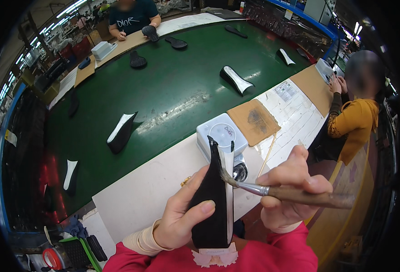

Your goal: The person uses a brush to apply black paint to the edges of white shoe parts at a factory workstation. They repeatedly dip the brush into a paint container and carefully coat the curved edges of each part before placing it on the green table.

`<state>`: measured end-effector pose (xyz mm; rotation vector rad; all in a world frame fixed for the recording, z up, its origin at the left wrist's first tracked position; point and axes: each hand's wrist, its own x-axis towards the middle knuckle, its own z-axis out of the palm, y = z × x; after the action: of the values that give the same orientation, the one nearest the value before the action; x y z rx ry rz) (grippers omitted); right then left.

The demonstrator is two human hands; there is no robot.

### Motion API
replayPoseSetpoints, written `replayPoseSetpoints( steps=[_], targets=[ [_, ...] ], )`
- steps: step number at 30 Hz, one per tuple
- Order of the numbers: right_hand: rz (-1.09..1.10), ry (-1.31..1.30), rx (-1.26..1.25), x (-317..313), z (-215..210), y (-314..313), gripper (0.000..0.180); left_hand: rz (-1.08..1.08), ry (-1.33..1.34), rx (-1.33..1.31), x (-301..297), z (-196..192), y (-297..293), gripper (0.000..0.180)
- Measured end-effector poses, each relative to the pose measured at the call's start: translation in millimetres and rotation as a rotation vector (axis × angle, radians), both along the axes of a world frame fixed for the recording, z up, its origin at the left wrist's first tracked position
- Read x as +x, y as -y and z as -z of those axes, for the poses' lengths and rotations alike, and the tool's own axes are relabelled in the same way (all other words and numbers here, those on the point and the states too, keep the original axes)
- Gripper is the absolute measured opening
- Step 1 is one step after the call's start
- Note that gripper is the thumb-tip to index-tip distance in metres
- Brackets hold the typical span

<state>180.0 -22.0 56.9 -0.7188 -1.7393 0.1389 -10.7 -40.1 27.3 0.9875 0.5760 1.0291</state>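
My left hand (177, 222) is closed around a black wedge shoe sole (207, 201), held upright on its end with its pale face turned to the right. A flat brush (254, 188) with a wooden handle and metal ferrule is gripped in the fingers of my right hand (293, 188). Its bristles touch the sole's right edge, near the upper half. Just beyond the sole stands a white plastic box (215, 131), partly covered by the sole's tip. Beside it is a small shiny container (240, 171) with something dark in it.
A green conveyor belt (177, 109) carries several wedge soles, such as one white-faced sole (122, 131). A brown pad (254, 121) and thin stick (267, 154) lie right of the box. One co-worker (356, 115) sits at right, another (134, 20) across the belt.
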Motion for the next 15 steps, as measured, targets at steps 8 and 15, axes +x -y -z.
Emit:
replayPoseSetpoints(
  steps=[8,15],
  targets=[
    [-0.092,-0.194,0.0,4,6,-6,0.059,0.007,0.013,-0.01,-4,1,0,0.057],
    [-0.049,-0.096,0.159,4,6,-21,0.059,0.03,-0.05,-0.002,-2,0,1,0.055]
  ],
)
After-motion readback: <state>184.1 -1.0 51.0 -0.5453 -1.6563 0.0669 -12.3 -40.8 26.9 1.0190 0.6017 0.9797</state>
